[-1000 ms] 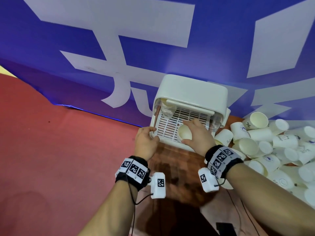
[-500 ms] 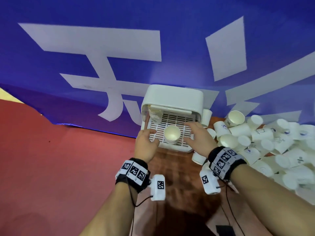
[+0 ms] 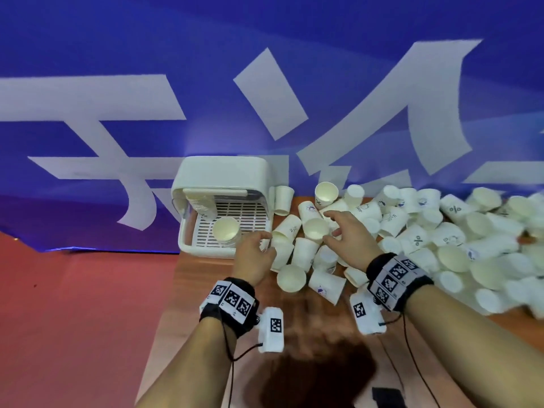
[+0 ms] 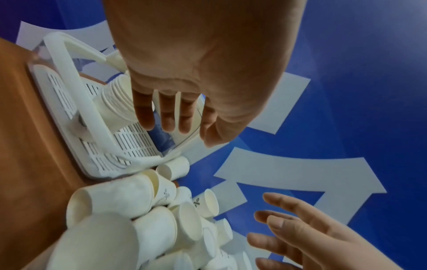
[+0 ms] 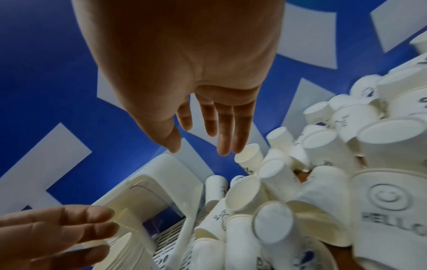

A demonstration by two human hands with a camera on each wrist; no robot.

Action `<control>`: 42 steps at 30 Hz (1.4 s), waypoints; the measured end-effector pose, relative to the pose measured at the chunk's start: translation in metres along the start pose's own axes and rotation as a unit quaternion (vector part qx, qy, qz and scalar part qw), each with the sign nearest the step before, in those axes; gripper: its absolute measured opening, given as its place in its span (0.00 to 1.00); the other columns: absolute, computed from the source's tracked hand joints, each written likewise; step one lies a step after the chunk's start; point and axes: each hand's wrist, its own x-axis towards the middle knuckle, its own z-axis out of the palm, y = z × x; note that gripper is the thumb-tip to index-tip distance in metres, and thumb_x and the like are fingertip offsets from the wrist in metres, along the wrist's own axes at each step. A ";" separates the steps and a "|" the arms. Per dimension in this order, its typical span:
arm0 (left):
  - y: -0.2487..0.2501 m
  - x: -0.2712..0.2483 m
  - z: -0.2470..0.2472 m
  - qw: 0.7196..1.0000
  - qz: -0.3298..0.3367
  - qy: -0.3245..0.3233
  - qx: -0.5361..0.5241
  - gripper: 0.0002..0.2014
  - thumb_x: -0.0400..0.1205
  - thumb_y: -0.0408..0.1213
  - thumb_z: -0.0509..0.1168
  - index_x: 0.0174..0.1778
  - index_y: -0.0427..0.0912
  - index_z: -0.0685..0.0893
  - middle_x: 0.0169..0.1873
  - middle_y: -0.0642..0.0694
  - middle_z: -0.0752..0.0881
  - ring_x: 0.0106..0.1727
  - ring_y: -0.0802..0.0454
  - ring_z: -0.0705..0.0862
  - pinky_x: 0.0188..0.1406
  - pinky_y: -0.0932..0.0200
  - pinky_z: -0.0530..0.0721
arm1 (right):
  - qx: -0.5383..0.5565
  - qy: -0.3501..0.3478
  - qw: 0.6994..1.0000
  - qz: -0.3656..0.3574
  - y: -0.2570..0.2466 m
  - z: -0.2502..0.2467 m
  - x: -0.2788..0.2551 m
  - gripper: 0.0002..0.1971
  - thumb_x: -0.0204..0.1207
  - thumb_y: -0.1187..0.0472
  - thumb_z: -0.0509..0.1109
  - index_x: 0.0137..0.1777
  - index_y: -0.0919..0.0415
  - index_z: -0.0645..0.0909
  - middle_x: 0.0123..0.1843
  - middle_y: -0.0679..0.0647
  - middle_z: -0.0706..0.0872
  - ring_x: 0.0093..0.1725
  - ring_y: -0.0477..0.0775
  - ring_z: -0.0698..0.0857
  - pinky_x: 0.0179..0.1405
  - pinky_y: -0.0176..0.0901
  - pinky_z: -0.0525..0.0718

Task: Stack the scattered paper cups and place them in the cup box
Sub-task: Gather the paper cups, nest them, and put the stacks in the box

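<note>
Cup box (image 3: 223, 175) sits open at the back of the surface (image 3: 206, 290), against the blue banner (image 3: 117, 39). Inside: one stack of cups (image 3: 226, 230) on the slatted tray, another stack (image 3: 200, 206) at the rear left. Large heap of loose cups (image 3: 412, 231) sprawls just right of the box. Left hand (image 3: 254, 254) and right hand (image 3: 350, 234) both hover over the heap's near edge, fingers spread, holding nothing. Judgement: early going; most cups left to stack.
</note>
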 end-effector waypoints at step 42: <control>-0.025 -0.063 0.099 0.983 -0.173 0.057 0.031 0.17 0.72 0.34 0.71 0.55 0.52 0.80 0.57 0.46 0.71 0.58 0.40 0.78 0.68 0.46 0.77 | -0.187 -0.158 0.968 -0.054 0.109 0.030 -0.052 0.34 0.70 0.39 0.71 0.75 0.48 0.69 0.62 0.53 0.80 0.63 0.59 0.77 0.61 0.56 0.78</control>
